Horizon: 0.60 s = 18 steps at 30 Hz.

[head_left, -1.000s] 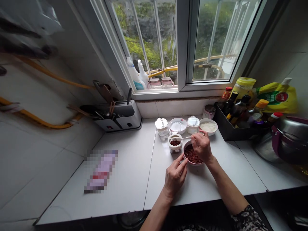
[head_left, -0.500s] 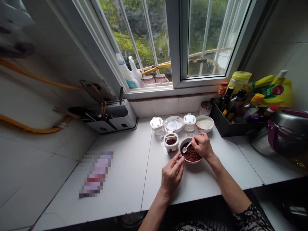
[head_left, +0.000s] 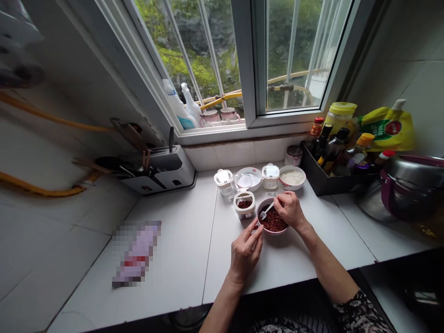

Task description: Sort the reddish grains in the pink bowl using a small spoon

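A round bowl point(head_left: 281, 230) of dark red, dried peppercorn-like bits stands on the counter. My right hand point(head_left: 290, 211) is closed on a small white spoon point(head_left: 268, 209), its head resting on the bits at the bowl's left side. My left hand point(head_left: 245, 253) holds the bowl's near left rim with its fingertips. Just left of the bowl stands a small clear jar point(head_left: 244, 210) with a pale rim, partly filled with the same dark red bits. My right fingers hide the spoon's handle end and part of the bowl's far rim.
Behind stand two white-lidded jars point(head_left: 223, 178) point(head_left: 270, 174), a white dish point(head_left: 250, 181) and a bowl of white powder point(head_left: 292, 179). A bottle-filled black box point(head_left: 315, 183) and a steel pot point(head_left: 412, 180) stand right. A utensil holder point(head_left: 173, 173) and a blurred purple packet point(head_left: 140, 254) lie left.
The whole view has shifted slightly, so things appear a little further left. Both hands keep about the same places at the bowl, and the spoon still rests in the dark red bits.
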{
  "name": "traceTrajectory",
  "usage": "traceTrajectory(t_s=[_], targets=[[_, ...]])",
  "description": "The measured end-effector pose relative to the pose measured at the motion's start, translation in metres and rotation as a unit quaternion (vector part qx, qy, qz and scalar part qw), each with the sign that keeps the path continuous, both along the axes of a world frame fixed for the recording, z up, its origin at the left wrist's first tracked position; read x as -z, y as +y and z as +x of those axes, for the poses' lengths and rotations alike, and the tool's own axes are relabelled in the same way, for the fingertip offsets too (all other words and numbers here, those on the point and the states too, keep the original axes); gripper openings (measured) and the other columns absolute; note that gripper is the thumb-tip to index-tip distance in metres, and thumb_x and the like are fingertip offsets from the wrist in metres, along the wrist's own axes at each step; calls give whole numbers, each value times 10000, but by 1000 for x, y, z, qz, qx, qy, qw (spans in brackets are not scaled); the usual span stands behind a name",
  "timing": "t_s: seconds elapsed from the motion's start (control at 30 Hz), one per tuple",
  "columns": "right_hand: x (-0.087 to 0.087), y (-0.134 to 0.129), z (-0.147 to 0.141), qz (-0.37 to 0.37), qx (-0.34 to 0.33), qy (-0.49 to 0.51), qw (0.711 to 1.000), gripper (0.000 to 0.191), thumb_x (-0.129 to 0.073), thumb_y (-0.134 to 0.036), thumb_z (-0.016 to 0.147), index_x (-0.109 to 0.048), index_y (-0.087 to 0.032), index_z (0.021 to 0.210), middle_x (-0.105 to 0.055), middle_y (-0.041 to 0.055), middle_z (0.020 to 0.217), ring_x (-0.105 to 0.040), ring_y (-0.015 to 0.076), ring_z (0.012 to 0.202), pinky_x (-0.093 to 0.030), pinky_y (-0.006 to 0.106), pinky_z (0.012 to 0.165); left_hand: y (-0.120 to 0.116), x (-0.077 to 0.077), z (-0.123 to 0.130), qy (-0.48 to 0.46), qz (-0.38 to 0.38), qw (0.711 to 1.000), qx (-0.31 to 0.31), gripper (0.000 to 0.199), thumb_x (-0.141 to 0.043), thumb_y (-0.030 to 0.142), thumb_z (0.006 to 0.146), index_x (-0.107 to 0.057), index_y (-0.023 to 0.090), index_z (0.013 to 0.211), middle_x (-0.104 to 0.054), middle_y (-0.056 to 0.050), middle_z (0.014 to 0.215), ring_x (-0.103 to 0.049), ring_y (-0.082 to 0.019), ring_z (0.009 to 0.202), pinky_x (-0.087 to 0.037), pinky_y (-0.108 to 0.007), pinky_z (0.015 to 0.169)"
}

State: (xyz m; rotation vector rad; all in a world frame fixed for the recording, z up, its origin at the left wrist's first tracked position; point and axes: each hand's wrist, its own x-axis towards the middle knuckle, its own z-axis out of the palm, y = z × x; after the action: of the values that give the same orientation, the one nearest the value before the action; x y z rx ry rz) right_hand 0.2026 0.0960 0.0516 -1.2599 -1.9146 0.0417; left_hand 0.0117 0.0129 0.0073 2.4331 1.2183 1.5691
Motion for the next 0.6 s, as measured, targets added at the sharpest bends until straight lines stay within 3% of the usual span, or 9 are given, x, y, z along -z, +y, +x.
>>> traceTrajectory(t_s=[0.3, 0.6], targets=[[-3, 3, 5, 7, 31, 40, 999, 357, -490, -220, 894, -442, -231, 541, -567, -12, 520, -550, 153, 581, -452, 299, 799, 0, 0, 0, -7, 3, 1000, 3, 318, -571, 69, 925, -685, 172, 1203, -687, -159, 1282, -723, -222, 1087, -616, -304, 911], [-2, 2, 3, 13, 32, 42, 999, 354, -487, -211, 891, -437, -226, 541, -545, -24, 504, -508, 140, 543, -441, 324, 866, 0, 0, 0, -6, -1, 1000, 3, 314, -565, 66, 927, -681, 162, 1202, -685, -177, 1278, -724, -223, 1082, -616, -308, 905]])
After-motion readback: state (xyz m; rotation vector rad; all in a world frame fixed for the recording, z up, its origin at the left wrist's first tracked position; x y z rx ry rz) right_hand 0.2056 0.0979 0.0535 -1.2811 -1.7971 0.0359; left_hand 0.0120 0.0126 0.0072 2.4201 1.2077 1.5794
